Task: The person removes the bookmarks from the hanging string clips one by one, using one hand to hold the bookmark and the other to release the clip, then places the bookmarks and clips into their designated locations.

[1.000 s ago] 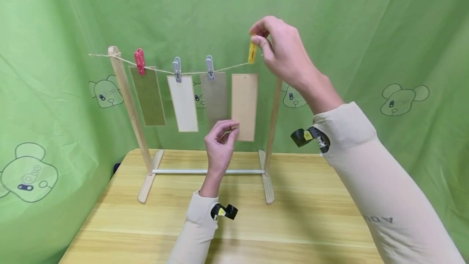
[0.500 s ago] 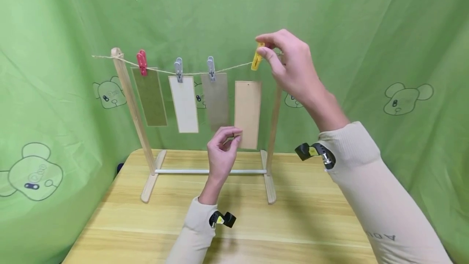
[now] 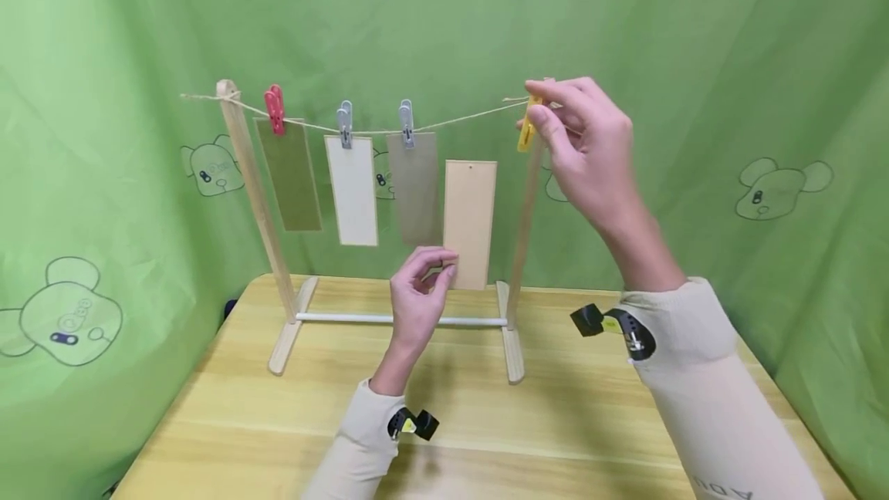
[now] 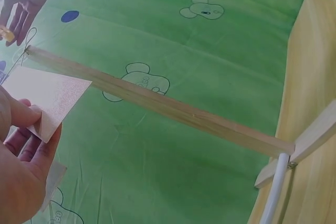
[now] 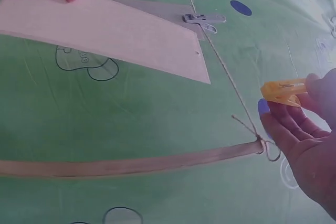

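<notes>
My left hand [image 3: 420,292] pinches a peach-coloured card [image 3: 470,222] by its lower left edge, holding it upright below the string [image 3: 468,119]. A small hole shows near the card's top. Higher up, beside the right post, my right hand [image 3: 590,145] grips a yellow clothespin [image 3: 529,123] between thumb and fingers. In the right wrist view the clothespin [image 5: 283,92] is apart from the string and the card. On the string hang an olive card [image 3: 290,176] under a red clothespin [image 3: 275,109], and white [image 3: 353,191] and grey-brown [image 3: 413,187] cards under grey clothespins [image 3: 345,124].
A wooden stand carries the string between its left post [image 3: 255,199] and right post [image 3: 525,230]. A white crossbar [image 3: 347,318] joins its feet on the wooden table [image 3: 278,430]. Green cloth [image 3: 660,37] with printed animal heads surrounds the table.
My right hand has moved right and down with the yellow clothespin, away from above the peach card to the right post. The left hand has lowered the peach card slightly.
</notes>
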The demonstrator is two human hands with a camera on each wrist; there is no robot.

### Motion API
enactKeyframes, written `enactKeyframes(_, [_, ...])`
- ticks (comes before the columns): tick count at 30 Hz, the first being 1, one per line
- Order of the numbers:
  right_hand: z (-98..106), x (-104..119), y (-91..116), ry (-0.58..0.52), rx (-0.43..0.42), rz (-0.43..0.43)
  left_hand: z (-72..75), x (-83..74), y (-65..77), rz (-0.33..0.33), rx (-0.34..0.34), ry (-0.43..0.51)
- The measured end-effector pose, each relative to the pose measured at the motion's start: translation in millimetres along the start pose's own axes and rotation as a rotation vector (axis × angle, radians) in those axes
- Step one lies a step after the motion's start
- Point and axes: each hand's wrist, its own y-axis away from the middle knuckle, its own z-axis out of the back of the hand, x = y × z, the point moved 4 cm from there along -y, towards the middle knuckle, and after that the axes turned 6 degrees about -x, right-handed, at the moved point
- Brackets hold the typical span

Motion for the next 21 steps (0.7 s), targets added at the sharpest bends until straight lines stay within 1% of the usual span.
enactKeyframes(2, [2.2, -3.5, 6.2, -0.049, -0.008, -0.042, 0.5, 0.4, 0.4, 0.010, 0.009, -0.002])
enactKeyframes(5, [3.9, -7.8, 13.9, -0.099, -0.019, -0.073, 2.3, 0.9, 1.9, 0.024, 0.025, -0.001])
enactKeyframes(8, [4.8, -10.8, 18.7, -0.135, -0.032, -0.083, 4.5, 0.3, 2.6, 0.030, 0.031, 0.005])
enactKeyframes(11, [6.0, -12.9, 22.5, -0.167, -0.044, -0.089, 7.0, -0.8, 2.6, 0.026, 0.024, 0.008])
enactKeyframes(16, [11.2, -14.9, 31.5, -0.181, -0.062, -0.110, 8.7, -2.0, 3.4, 0.030, 0.028, 0.022])
enactKeyframes(21, [17.7, -18.9, 43.2, -0.159, -0.083, -0.123, 9.1, -5.6, 6.6, 0.037, 0.036, 0.030])
